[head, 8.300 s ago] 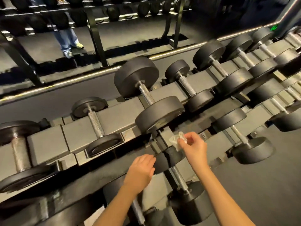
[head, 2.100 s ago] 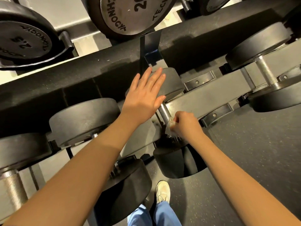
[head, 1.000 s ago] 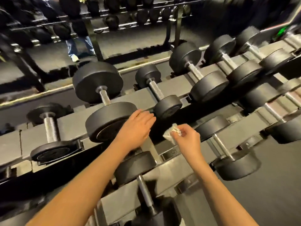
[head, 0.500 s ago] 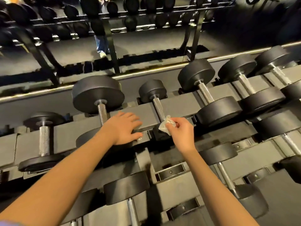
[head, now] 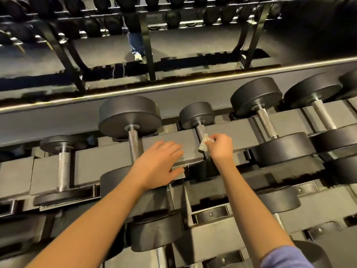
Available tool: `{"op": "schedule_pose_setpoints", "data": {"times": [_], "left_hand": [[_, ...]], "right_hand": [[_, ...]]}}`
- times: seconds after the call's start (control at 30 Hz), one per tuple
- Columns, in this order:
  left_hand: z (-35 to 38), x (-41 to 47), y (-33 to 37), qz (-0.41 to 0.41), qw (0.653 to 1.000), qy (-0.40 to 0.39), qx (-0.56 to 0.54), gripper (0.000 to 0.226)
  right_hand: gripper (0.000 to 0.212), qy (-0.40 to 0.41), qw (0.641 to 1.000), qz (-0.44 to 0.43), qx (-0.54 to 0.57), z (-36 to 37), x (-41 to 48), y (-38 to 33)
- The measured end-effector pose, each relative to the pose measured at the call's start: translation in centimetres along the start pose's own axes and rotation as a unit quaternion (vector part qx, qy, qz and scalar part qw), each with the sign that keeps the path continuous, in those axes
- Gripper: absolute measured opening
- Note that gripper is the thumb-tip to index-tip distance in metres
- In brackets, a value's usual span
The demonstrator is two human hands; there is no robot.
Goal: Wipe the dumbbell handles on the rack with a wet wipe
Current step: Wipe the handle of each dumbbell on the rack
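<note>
Right hand [head: 221,147] at frame centre pinches crumpled wet wipe [head: 205,143] against the knurled handle [head: 201,131] of the small dumbbell [head: 197,115] on the rack's [head: 108,161] top tier. Left hand [head: 158,165] lies flat, fingers spread, on the grey rack pad just left of it.

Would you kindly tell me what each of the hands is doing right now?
Left hand: open, fingers straight, resting flat on the rack.
Right hand: pinching the wet wipe against the small dumbbell's handle.
</note>
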State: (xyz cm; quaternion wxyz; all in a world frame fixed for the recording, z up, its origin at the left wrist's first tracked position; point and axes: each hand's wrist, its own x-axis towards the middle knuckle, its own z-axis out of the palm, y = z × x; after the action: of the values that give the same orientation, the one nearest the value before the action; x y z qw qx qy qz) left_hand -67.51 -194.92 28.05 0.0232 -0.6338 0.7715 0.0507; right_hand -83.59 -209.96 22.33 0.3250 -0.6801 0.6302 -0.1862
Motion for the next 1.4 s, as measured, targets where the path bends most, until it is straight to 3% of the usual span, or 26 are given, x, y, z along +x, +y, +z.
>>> {"op": "schedule_pose_setpoints", "data": {"times": [0.23,0.4,0.6,0.73,0.87,1.1,1.3,1.4], "left_hand": [[-0.2,-0.2,0.3,-0.003,1.000,-0.003,0.028,0.060],[0.3,0.0,0.1,-0.003,1.000,-0.027,-0.006,0.079],[0.3,-0.2,0.2,-0.001,1.000,-0.016,-0.018,0.080],[0.0,-0.3,0.4,-0.012,1.000,-0.026,-0.008,0.061],[-0.2,0.0,0.8,-0.037,0.998,-0.026,0.042,0.059],[-0.5,0.4,0.9,-0.066,0.997,-0.036,0.013,0.053],[-0.9,0.4,1.2,-0.073,0.996,-0.044,0.019,0.056],[-1.0,0.5,1.1,-0.076,0.996,-0.046,0.020,0.057]], "right_hand": [[0.025,-0.027,0.997,0.005,-0.067,0.4,0.5,0.3],[0.021,-0.052,0.980,0.033,-0.189,0.0,0.1,-0.6],[0.020,-0.021,0.991,0.031,-0.126,0.9,0.5,-0.1],[0.020,-0.019,0.987,-0.012,-0.162,1.2,0.1,0.3],[0.018,-0.044,0.979,-0.029,-0.197,1.1,1.8,-0.4],[0.023,-0.025,0.992,-0.083,-0.096,0.7,3.9,-1.4],[0.017,-0.055,0.978,-0.145,-0.143,0.4,1.3,1.7],[0.016,-0.058,0.979,-0.123,-0.153,0.5,2.2,1.5]]}}
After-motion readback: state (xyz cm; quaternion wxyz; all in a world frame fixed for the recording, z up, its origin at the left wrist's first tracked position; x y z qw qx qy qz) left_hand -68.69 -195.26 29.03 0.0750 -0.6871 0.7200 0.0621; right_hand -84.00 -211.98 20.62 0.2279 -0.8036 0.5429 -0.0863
